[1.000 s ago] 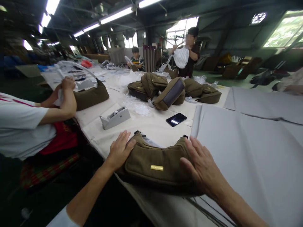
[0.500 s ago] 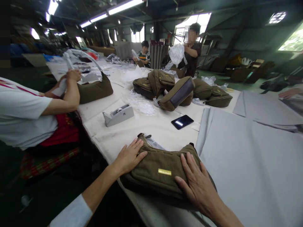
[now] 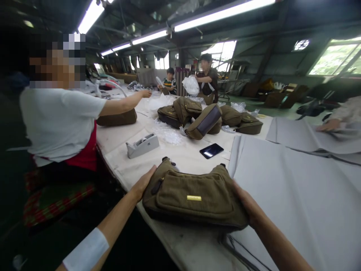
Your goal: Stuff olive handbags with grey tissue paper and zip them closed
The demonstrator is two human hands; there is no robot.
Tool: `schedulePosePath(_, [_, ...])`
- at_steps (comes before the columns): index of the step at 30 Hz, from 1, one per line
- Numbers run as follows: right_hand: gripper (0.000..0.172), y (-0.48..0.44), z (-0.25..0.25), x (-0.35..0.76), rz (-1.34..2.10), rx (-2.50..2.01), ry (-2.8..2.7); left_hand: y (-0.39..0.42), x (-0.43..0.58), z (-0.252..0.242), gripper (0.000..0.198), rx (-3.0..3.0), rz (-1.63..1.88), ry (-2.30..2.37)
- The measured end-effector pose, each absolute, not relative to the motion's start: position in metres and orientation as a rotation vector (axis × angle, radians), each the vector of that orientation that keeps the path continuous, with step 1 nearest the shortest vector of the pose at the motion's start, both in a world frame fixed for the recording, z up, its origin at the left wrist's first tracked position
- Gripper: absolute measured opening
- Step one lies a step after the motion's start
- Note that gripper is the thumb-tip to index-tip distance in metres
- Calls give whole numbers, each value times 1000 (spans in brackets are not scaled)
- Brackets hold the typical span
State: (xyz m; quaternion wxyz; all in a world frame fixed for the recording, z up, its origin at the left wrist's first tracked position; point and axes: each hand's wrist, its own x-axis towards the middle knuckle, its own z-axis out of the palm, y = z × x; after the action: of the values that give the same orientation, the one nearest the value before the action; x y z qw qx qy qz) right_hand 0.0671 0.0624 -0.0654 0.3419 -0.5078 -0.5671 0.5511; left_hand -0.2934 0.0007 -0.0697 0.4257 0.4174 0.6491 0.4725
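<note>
An olive-brown bag with a gold plate and a dark zipper pull stands at the near edge of the table. My left hand presses against the bag's left end, its fingers partly behind it. On the right end lies my right hand, with its fingertips hidden behind the bag. The bag is held between both hands. Beyond it are a grey tape dispenser and a black phone.
Several similar bags are piled on the table behind the phone. Grey sheets cover the right side. A person in a white shirt sits at the left, one arm stretched over the table. Other people are farther back and at the far right.
Both my hands have moved from the bag's front face to its two ends. The bag now sits more upright. The person at the left has straightened and reached an arm out to the right.
</note>
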Motion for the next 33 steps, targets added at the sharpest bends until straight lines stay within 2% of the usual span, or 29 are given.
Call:
schedulePosePath(4, [65, 80, -12, 69, 1258, -1016, -1207, 8, -308, -14, 78, 1038, 1548, 1474])
schedulePosePath(7, [62, 86, -5, 77, 1146, -948, -1246, 4, -310, -7, 76, 1053, 1645, 1422])
schedulePosePath(10, [62, 69, -40, 86, 1091, -984, -1508, -21, -302, -44, 68, 1128, 1530, 1445])
schedulePosePath(13, [52, 34, -76, 92, 961, -1060, -1904, -55, -296, -87, 53, 1257, 1387, 1563])
schedulePosePath(15, [47, 16, -74, 92, 879, -1102, -2018, -69, -295, -94, 45, 1415, 1269, 1698])
schedulePosePath(18, [43, 11, -40, 79, 643, -1167, -2053, -62, -287, -75, 38, 1673, 1187, 1851])
schedulePosePath(21, [41, 24, -18, 52, 144, -1159, -2183, -35, -262, -60, 42, 2088, 1073, 1982])
schedulePosePath(24, [51, 39, -46, 27, -224, -1240, -2382, -10, -239, -78, 56, 2381, 709, 2096])
schedulePosePath(28, [58, 52, -97, 18, -281, -1420, -2568, 3, -236, -114, 66, 2318, 437, 2230])
schedulePosePath(33, [56, 54, -79, -2, -298, -1414, -2629, 7, -225, -95, 61, 2332, 439, 2272])
